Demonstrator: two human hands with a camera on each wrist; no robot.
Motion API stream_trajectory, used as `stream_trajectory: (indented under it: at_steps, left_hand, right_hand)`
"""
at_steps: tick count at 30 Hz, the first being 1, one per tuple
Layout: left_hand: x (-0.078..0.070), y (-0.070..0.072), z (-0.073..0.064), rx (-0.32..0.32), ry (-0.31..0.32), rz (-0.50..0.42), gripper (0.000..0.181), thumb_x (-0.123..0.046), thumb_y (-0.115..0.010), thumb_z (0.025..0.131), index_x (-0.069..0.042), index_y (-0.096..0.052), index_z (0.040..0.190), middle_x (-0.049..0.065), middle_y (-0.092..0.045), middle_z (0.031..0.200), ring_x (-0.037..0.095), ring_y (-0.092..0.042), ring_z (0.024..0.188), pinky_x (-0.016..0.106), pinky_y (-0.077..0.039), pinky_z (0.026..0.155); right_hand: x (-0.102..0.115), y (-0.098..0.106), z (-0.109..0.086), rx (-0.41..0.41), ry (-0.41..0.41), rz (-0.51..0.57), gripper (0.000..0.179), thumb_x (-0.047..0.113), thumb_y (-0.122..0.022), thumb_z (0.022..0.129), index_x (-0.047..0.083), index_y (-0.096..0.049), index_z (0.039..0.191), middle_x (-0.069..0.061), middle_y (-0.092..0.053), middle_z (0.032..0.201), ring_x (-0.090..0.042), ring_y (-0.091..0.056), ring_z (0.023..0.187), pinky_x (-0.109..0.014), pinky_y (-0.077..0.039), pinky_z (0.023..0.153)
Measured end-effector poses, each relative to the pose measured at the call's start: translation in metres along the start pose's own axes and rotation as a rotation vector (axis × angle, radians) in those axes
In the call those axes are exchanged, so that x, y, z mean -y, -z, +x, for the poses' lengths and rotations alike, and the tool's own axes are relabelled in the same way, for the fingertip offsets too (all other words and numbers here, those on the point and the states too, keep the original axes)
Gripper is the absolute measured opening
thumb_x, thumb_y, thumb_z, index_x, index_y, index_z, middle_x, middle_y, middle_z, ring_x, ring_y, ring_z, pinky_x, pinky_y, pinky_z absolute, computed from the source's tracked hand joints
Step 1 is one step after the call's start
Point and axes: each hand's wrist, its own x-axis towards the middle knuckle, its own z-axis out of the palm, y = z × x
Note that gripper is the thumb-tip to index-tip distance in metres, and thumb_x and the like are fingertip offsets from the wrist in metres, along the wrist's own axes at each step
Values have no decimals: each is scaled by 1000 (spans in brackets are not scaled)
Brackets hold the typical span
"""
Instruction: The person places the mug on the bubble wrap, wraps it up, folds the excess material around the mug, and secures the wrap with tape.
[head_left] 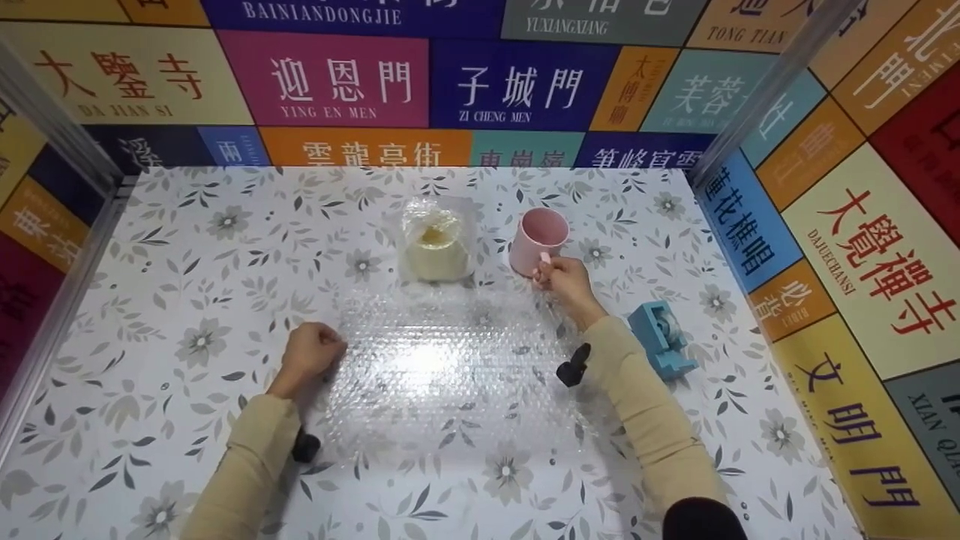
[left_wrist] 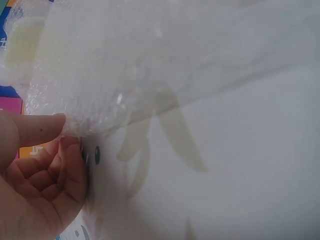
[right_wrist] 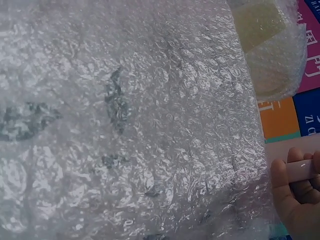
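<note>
A pink mug [head_left: 531, 247] stands upright at the back right of the table, and my right hand [head_left: 568, 283] grips its handle [right_wrist: 301, 170]. In front of it, a sheet of clear bubble wrap [head_left: 450, 390] lies spread flat across the middle. My left hand [head_left: 311, 350] is at the sheet's left edge; thumb and forefinger pinch the bubble wrap [left_wrist: 95, 85] in the left wrist view. Just left of the mug sits a pale yellow cup [head_left: 435, 259] wrapped in bubble wrap.
A blue tape dispenser [head_left: 660, 341] with a roll of tape stands to the right, beside my right forearm. The table [head_left: 202, 450] has a floral cover. Panels with coloured lettering [head_left: 341, 79] enclose the back and sides.
</note>
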Motion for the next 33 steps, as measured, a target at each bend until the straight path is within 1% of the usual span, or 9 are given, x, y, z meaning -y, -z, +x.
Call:
stream_trajectory:
  at_steps: [5,7,11,15,22,24,28,30,33]
  left_hand:
    - [0,0,0,4,14,0,14,-8,-64,75,4,-63,80,6,-56,65,14,-49,56,26,-41,52]
    - [0,0,0,6,17,-2,14,-8,-64,75,5,-63,80,6,-56,64,14,-48,55,26,-41,52]
    - [-1,-1,0,1,22,-6,15,-8,-64,75,6,-62,80,7,-56,65,14,-48,55,26,-40,51]
    - [-1,-1,0,-1,42,-22,16,-9,-63,77,7,-61,80,7,-55,65,14,-48,54,25,-39,49]
    - [-1,-1,0,12,56,-44,15,-9,-61,77,6,-60,81,6,-54,62,13,-47,50,25,-40,45]
    - [0,-1,-1,15,59,-50,15,-8,-61,77,6,-60,81,6,-54,62,13,-47,49,25,-40,45]
    - [-1,-1,-1,11,43,-48,14,-8,-61,77,5,-60,79,6,-54,62,13,-47,49,25,-40,45]
    - [0,-2,-1,-1,35,-39,13,-8,-62,77,5,-60,79,7,-54,63,13,-47,50,25,-40,45]
    - [0,-2,-1,0,38,-36,13,-7,-62,77,5,-60,79,7,-54,63,13,-47,50,26,-40,46]
  right_hand:
    - [7,2,-9,0,60,-15,19,6,-47,93,-10,-57,91,-6,-56,76,-10,-53,68,-36,-49,77]
    - [10,5,-14,8,72,-24,18,6,-47,93,-9,-57,90,-4,-56,75,-10,-52,69,-37,-48,78]
    - [17,10,-27,45,119,-56,17,6,-48,93,-7,-57,88,-4,-56,76,-12,-52,72,-32,-49,74]
    - [21,15,-43,90,192,-73,19,6,-49,92,-10,-57,85,-5,-58,74,-13,-53,70,-25,-49,67]
    - [23,21,-72,162,247,-77,21,4,-49,92,-15,-58,95,-5,-60,74,-12,-56,69,-25,-50,66]
    - [23,21,-80,183,255,-79,21,4,-50,91,-16,-57,95,-6,-60,75,-13,-57,70,-25,-50,66]
    - [22,22,-93,232,279,-103,22,3,-51,90,-17,-58,94,-6,-61,75,-15,-57,70,-25,-50,65]
    - [20,22,-99,264,294,-124,21,3,-52,90,-17,-58,93,-6,-60,75,-16,-57,70,-26,-50,64]
    - [17,21,-107,330,323,-154,22,3,-52,90,-18,-57,92,-8,-60,75,-16,-57,70,-26,-50,64]
